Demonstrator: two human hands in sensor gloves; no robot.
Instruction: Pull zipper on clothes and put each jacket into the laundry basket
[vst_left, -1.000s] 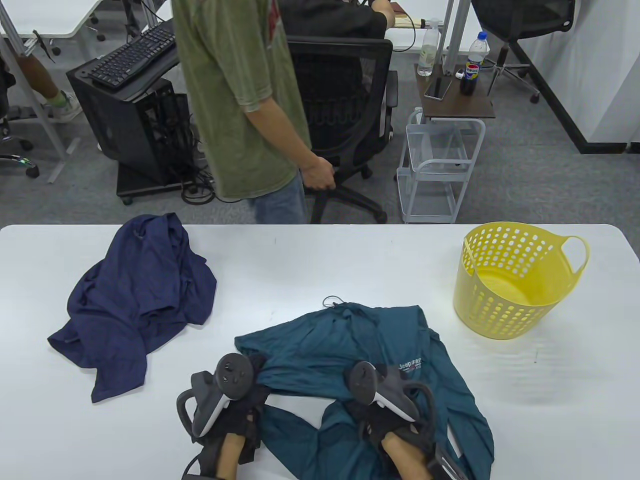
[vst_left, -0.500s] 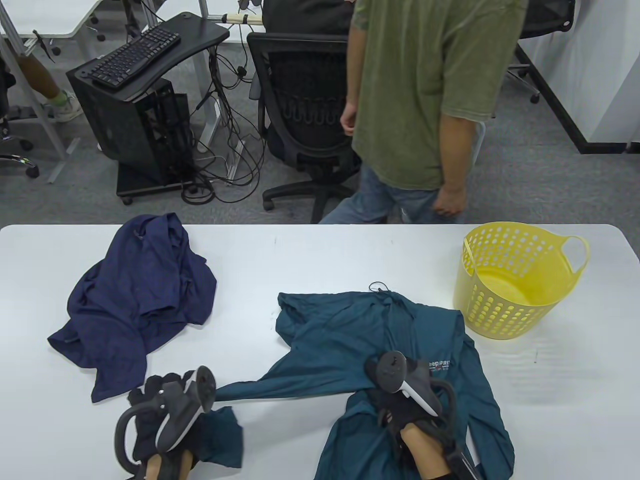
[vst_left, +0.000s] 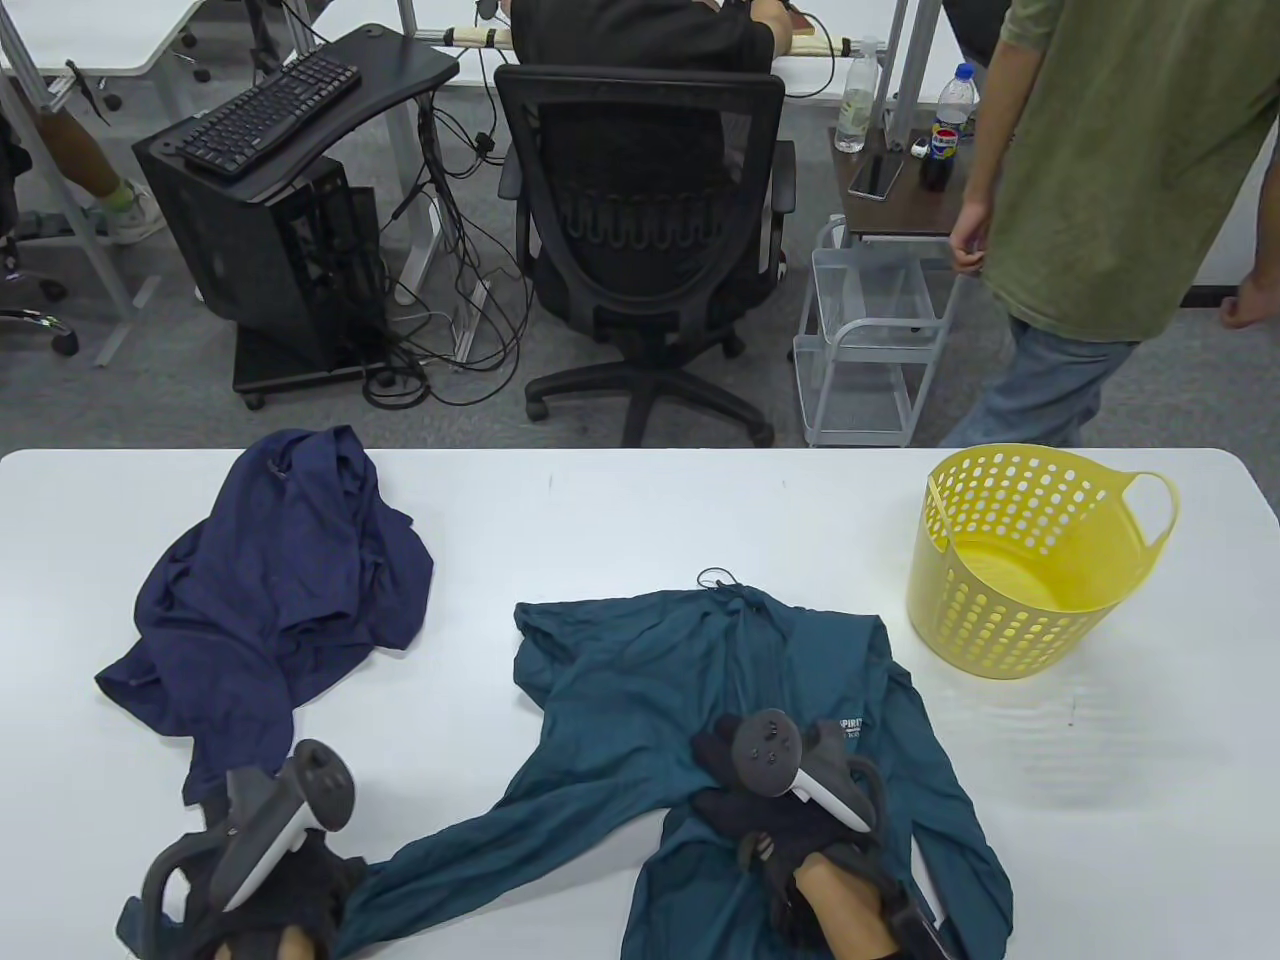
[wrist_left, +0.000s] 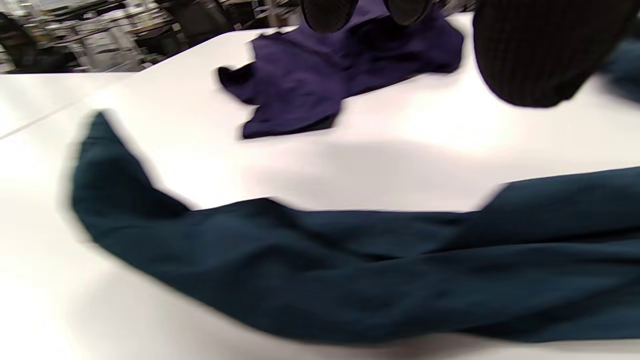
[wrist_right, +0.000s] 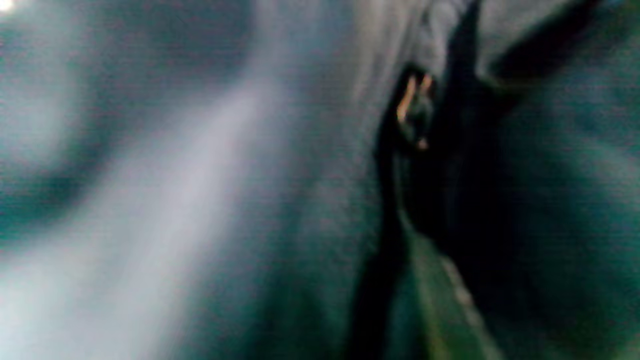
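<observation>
Teal jacket sleeve end under left hand, grip unclear; right hand on body, grip unclear

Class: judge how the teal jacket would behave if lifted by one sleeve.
The teal jacket would probably sag limply: it lies creased and flat on the table. It looks thin, so likely light. Its body may drag behind the stretched sleeve.

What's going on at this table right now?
A person in sensor gloves is spreading a teal jacket on the white table. The left hand is at the end of its stretched-out sleeve, near the table's front edge, while the right hand rests on the jacket's front. A navy jacket lies crumpled to the left, untouched. The yellow laundry basket at right holds no clothing yet.
</observation>
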